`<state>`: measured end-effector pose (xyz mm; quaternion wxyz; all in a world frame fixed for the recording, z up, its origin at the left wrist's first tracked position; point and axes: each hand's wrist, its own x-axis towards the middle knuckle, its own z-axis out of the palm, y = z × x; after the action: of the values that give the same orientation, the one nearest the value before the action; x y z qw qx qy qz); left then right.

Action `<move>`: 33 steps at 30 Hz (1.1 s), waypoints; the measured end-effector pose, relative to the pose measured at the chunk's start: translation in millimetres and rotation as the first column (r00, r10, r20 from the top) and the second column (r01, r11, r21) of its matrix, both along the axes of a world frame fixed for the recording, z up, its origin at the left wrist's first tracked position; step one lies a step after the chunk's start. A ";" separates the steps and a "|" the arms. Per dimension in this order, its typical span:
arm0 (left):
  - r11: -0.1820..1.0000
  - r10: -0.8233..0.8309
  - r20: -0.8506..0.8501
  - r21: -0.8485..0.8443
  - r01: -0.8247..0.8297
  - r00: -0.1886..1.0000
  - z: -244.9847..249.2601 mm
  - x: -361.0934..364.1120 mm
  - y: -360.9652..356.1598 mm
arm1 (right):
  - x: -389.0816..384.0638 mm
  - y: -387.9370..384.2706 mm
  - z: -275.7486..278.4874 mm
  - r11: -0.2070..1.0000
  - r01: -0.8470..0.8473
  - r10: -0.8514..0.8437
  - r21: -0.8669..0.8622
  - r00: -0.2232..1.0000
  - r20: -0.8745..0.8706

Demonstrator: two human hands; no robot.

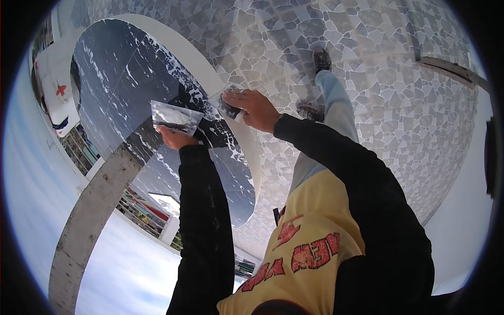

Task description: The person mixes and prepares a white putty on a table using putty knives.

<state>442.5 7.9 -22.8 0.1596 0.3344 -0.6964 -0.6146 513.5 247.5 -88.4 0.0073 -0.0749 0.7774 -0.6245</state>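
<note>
My left hand [176, 137] grips the near edge of a flat rectangular plate [194, 127], its thumb over the rim. A heap of white paste [172, 116] lies on that plate. To its right, my right hand [255, 108] is closed on a flat scraper [214, 100] with a thin pale blade; part of it is hidden by the fingers. The blade is at the edge of a dark, white-veined tiled surface [113, 58], close to its pale curved rim [197, 55]. Whether the blade touches the rim cannot be made out.
Stone-patterned paving [388, 105] spreads out below, with my shoes [321, 60] on it. A curved concrete bar [92, 220] meets the tiled surface at the lower left. A white vehicle with a red mark [60, 90] stands beyond. A low curb [451, 71] is at the right.
</note>
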 end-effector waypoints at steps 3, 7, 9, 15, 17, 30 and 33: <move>0.999 -0.014 -0.026 -0.049 0.013 1.000 0.9 -1.0 3.6 | -19.2 21.3 5.6 0.996 -0.039 0.044 -0.079 0.997 0.067; 0.977 0.108 0.034 -0.191 -0.099 0.994 10.2 -1.0 20.6 | -130.4 31.7 5.9 0.990 0.116 -0.093 -0.085 0.967 0.238; 0.980 0.091 0.024 -0.181 -0.085 0.996 7.2 0.1 11.6 | -178.9 22.3 4.4 0.989 0.122 -0.102 -0.085 0.972 0.213; 0.993 0.043 -0.021 -0.108 -0.045 0.999 4.0 2.4 12.0 | -235.6 -8.3 -1.4 0.987 0.155 -0.156 0.032 0.987 0.042; 0.994 0.039 -0.024 -0.106 -0.041 0.999 4.4 3.0 11.2 | -235.0 -14.5 -0.6 0.987 0.148 -0.150 0.053 0.988 0.035; 0.999 -0.015 -0.074 -0.041 0.012 0.997 -1.3 4.2 5.2 | -155.6 10.0 -4.2 0.995 0.092 -0.094 0.029 0.994 0.054; 0.998 -0.021 -0.081 -0.053 0.016 0.997 -1.3 5.0 4.7 | -178.3 9.2 -9.1 0.992 0.122 -0.125 0.033 0.987 0.100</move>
<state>447.5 12.5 -24.1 0.1908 0.2984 -0.7081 -0.6109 335.2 256.7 -97.5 0.0093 0.0054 0.7875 -0.6163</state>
